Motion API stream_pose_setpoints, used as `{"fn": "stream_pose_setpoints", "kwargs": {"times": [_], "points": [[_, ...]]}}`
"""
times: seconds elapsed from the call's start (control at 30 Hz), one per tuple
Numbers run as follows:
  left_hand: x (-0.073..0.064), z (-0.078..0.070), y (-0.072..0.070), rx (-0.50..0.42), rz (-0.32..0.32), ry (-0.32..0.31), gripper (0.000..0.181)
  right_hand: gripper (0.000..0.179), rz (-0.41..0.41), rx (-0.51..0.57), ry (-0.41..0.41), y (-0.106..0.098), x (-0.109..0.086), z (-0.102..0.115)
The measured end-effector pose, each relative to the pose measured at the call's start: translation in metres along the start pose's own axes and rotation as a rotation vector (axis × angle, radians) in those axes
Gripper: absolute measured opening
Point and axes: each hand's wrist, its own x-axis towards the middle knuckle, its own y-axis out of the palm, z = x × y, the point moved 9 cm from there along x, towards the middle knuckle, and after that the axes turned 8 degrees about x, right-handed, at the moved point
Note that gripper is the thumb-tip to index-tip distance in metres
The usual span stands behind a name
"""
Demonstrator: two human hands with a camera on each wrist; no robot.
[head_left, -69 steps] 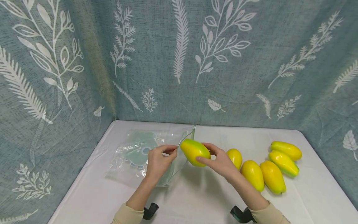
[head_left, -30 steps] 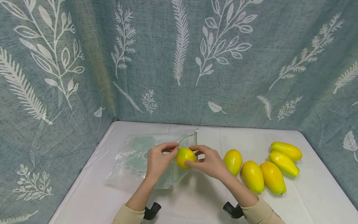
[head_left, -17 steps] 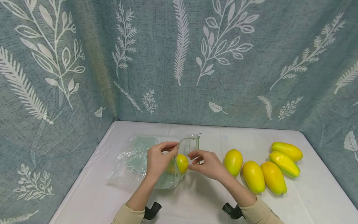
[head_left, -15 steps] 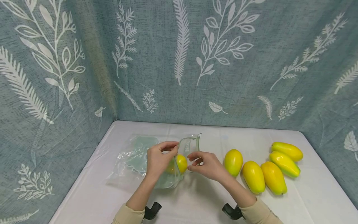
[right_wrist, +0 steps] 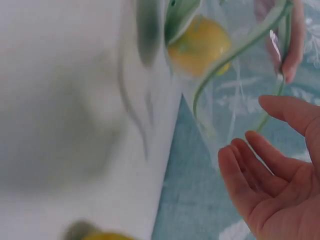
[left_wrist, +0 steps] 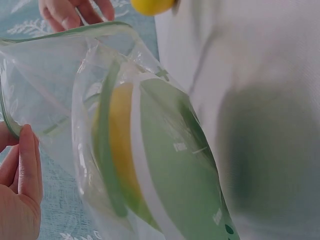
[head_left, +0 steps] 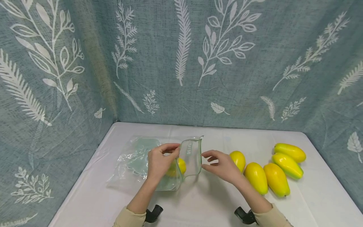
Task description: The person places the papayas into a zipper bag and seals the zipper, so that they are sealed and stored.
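Note:
My left hand (head_left: 161, 160) pinches the rim of a clear zip bag (head_left: 190, 157) with green print, which lies on the table with its mouth spread toward the right. Inside the bag, just past the mouth, is a yellow-green papaya (head_left: 181, 166); through the film it also shows as a yellow shape in the left wrist view. My right hand (head_left: 222, 165) is beside the bag's mouth, fingers loosely bent and holding nothing. In the right wrist view the right hand's fingers (right_wrist: 272, 107) are apart from the papaya.
Several more papayas (head_left: 256, 178) lie on the white table (head_left: 204, 205) to the right, one of them (head_left: 237, 160) partly behind the right hand. A patterned blue-green curtain (head_left: 158, 63) stands around the table's back and sides. Black wrist mounts (head_left: 154, 213) sit by both sleeves.
The papaya has passed from my right hand into the bag. Letting go, the right hand has drawn back to the right. My left hand has kept its pinch on the bag's rim.

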Motion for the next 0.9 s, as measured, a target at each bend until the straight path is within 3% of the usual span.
{"fn": "stream_pose_setpoints", "kwargs": {"times": [0.33, 0.6, 0.9], "points": [[-0.001, 0.004, 0.000, -0.009, 0.002, 0.003, 0.011, 0.046, -0.122, -0.184, 0.058, -0.057, -0.008, -0.028], [0.000, 0.005, 0.000, -0.016, -0.001, 0.003, 0.011, 0.058, -0.098, -0.231, 0.160, -0.082, -0.009, -0.056], [-0.001, 0.006, 0.000, -0.024, 0.006, -0.015, 0.011, 0.071, -0.050, -0.264, 0.234, -0.092, -0.009, -0.076]]}}
